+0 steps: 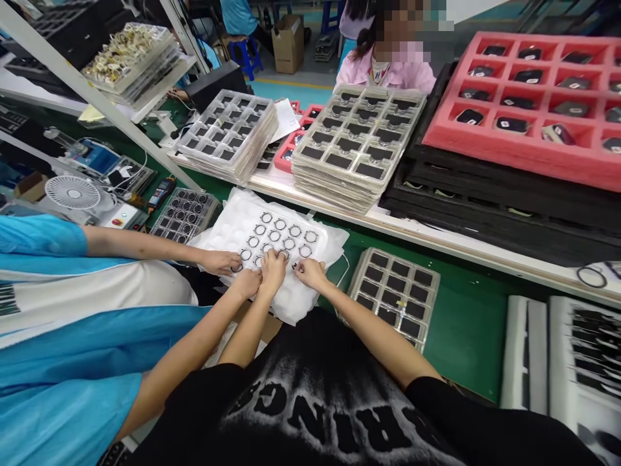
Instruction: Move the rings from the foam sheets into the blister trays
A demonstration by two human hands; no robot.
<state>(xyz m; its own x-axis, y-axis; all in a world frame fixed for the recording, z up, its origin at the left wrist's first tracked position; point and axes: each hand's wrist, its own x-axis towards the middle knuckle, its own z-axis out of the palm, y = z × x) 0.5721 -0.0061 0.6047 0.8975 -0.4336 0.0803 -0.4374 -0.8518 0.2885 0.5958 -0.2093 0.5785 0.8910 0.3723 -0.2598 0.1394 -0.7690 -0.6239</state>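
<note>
A white soft tray lies before me, with several thin black rings set in rows on it. My left hand rests at the tray's near rows, its fingers bent down and drawn together by a ring; what they hold is hidden. Just to the right, my right hand pinches a small dark piece over the tray's near right part. From the left, a co-worker in blue reaches in; one hand is at the tray's left edge, the other hand touches the near side, close against my left hand.
Right of the white tray lies a clear tray of dark rectangles. Stacked clear trays and a pink foam tray line the shelf. A round-parts tray and white fan stand left. Another person sits beyond the shelf.
</note>
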